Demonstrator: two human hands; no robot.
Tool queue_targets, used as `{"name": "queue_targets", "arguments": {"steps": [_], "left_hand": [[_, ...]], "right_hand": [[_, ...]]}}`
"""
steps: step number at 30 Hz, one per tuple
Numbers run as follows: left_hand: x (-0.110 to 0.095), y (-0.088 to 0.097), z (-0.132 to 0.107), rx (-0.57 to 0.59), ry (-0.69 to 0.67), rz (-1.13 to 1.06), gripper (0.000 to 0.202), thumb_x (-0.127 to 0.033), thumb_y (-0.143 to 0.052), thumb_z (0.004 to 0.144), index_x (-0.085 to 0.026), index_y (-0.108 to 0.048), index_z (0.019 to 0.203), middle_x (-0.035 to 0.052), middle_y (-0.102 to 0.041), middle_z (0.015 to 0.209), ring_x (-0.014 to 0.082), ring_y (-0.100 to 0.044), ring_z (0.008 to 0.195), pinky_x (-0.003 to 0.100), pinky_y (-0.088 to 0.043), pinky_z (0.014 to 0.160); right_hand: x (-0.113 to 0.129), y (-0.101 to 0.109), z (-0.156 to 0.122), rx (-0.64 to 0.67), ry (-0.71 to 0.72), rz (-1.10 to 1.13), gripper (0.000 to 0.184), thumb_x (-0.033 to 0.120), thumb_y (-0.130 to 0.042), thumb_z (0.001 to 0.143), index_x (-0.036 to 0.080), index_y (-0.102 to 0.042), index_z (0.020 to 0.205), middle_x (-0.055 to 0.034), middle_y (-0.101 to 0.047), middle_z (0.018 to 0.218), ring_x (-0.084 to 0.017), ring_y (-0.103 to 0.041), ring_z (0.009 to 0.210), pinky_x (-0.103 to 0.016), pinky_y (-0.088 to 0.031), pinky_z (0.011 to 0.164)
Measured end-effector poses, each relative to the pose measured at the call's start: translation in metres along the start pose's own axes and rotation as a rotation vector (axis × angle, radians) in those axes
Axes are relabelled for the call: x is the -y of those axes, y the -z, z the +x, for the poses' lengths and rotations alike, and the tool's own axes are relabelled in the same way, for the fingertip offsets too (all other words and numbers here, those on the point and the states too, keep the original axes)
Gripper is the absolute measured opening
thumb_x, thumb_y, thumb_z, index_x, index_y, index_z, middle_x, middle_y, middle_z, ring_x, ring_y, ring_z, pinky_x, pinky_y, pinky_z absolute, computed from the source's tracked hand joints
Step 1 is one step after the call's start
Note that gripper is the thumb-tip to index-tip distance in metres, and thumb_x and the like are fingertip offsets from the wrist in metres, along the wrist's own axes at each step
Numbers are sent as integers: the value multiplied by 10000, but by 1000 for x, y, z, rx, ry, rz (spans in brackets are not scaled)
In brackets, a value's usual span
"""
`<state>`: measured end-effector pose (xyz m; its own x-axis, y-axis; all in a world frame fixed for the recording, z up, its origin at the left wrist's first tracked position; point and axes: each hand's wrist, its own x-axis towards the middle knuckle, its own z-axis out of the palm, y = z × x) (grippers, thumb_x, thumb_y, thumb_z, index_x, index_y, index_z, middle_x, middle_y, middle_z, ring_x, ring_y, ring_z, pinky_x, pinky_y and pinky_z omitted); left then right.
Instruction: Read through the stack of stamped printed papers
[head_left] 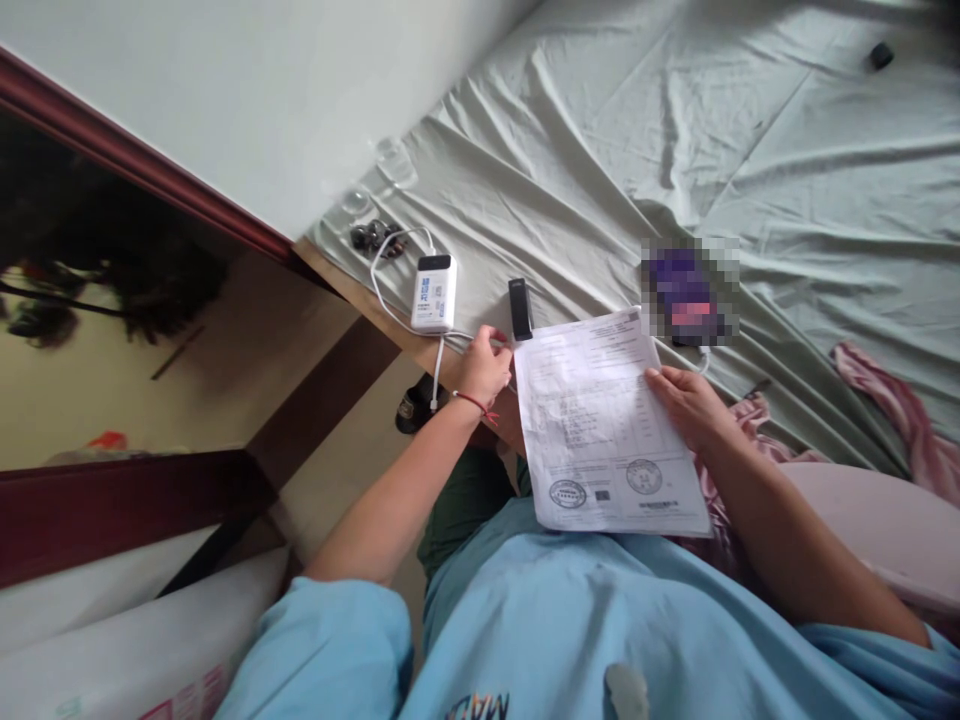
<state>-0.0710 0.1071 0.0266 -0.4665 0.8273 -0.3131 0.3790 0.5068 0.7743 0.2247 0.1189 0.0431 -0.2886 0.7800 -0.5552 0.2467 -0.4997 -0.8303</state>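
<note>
In my right hand (688, 405) is the right edge of some printed paper sheets (600, 410), thumb on top. Round stamps and lines of small print show on the front page, which slopes from the bed edge toward my lap. My left hand (486, 368), with a red string bracelet at the wrist, is beside the upper left edge of the paper. Its fingers are bent and slightly apart, with nothing visible between them. Just beyond those fingertips a black stapler (520, 309) touches or nearly touches the paper's top left corner.
Left of the stapler, a white power bank (435, 293) lies with a white cable (377, 275). Behind it are dark small items (373, 238) and clear plastic containers (395, 162). A blurred-out phone (686, 295) rests on the green sheet (600, 190). A pink stool (870, 520) stands at right.
</note>
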Motion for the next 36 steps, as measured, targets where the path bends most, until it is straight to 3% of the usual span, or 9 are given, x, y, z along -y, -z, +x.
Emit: {"name": "queue_targets", "arguments": {"steps": [3,6,10,15,26,32,36], "left_hand": [[4,2,-6,-59,-147,171,451,-241,-502,945,-228,-501,1396,6,-640,734,140,-570,556,234,-402,557],[5,4,-14,-99,-268,350,561,-211,-440,974,-301,-444,1528,54,-701,903,183,-607,723,273,-443,698],[7,4,-17,-90,-351,392,581,-189,-427,974,-355,-454,1530,64,-707,1105,196,-616,838,292,-462,805],[8,2,-15,-119,-353,473,594,-164,-419,959,-353,-468,1520,76,-702,1104,204,-615,875,312,-472,844],[12,-1,-16,-100,-354,678,623,-200,-443,962,-309,-376,1572,69,-621,785,203,-564,713,328,-462,800],[5,-2,-20,-152,-357,615,618,-185,-446,942,-280,-430,1552,74,-660,811,208,-598,725,315,-459,788],[8,-2,-28,-252,-305,389,563,-225,-435,952,-184,-448,1514,85,-710,935,204,-649,807,303,-469,812]], "right_hand": [[-3,0,2,4,2,3,444,557,-613,825,166,-685,1022,-36,-700,676,-173,-602,508,-275,-474,471],[-4,0,2,12,-1,-9,430,546,-613,830,166,-684,1017,-29,-694,665,-172,-601,507,-275,-478,473],[-7,1,3,12,9,-15,424,547,-611,840,167,-684,1014,-25,-689,653,-170,-602,509,-274,-485,481],[-11,2,5,16,9,-24,441,567,-601,849,170,-688,1020,-30,-698,673,-177,-612,519,-280,-489,488],[-11,-1,4,11,6,-44,459,586,-617,829,173,-680,1019,-26,-691,655,-185,-611,517,-293,-498,492],[-15,-3,-3,-27,77,-84,451,586,-581,853,181,-686,1023,-37,-709,704,-197,-641,574,-302,-524,539],[-18,7,-20,-49,79,-20,458,589,-589,856,185,-679,1051,-33,-706,717,-182,-619,553,-288,-503,515]]}}
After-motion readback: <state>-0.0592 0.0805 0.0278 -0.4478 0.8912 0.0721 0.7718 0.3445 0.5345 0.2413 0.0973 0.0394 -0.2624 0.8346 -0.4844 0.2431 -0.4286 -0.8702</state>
